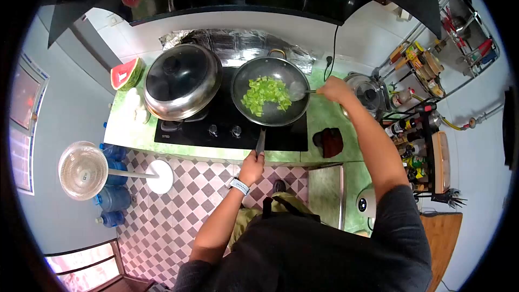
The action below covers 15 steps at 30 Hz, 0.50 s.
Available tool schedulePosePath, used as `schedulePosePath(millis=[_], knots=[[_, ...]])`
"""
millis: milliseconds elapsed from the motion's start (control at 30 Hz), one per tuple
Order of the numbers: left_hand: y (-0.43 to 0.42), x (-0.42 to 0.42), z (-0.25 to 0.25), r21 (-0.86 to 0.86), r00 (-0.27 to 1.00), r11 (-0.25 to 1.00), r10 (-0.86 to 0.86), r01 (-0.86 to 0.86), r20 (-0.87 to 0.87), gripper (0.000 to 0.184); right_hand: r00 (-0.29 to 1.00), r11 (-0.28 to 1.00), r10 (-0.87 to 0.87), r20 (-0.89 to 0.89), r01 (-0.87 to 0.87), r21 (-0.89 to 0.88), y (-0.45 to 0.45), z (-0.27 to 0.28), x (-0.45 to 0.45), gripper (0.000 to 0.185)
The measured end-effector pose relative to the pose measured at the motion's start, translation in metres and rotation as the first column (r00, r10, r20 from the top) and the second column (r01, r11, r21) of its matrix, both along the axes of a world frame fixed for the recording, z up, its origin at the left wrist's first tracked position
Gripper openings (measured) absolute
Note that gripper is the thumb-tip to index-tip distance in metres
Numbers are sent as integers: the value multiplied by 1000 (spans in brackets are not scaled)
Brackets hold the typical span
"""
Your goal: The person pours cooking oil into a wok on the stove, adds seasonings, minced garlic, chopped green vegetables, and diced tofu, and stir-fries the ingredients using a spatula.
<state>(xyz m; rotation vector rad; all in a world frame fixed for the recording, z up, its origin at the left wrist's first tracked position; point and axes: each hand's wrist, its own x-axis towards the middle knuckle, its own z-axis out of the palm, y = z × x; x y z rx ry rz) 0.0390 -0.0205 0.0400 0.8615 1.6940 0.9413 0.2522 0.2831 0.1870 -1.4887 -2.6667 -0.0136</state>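
A dark wok (246, 84) sits on the right side of the black stove (186, 136). Chopped green vegetable pieces (265, 94) lie in a heap inside it. My left hand (252, 167) is closed around the wok's long handle (261, 141). In my right hand (336, 91) is the handle end of a spatula (296, 91). Its head rests in the wok at the right edge of the greens. A large steel pot with a domed dark lid (181, 75) stands left of the wok.
A cut watermelon piece (126, 74) is at the counter's left end. A dark red cloth-like item (330, 142) lies right of the stove. Behind my right hand is a glass-lidded pot (369, 97). Bottles (411, 151) fill a rack at right; a fan (84, 170) stands at left.
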Motion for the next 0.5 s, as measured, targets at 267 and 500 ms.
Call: schedulePosePath(millis=[267, 500], knots=[[1, -4, 9, -77, 998, 997, -16, 20, 53, 27, 990, 884, 50, -133, -106, -455, 49, -48, -79, 42], [3, -3, 8, -123, 976, 992, 1, 26, 218, 26, 988, 993, 75, -131, -87, -84, -101, -5, -49, 21]])
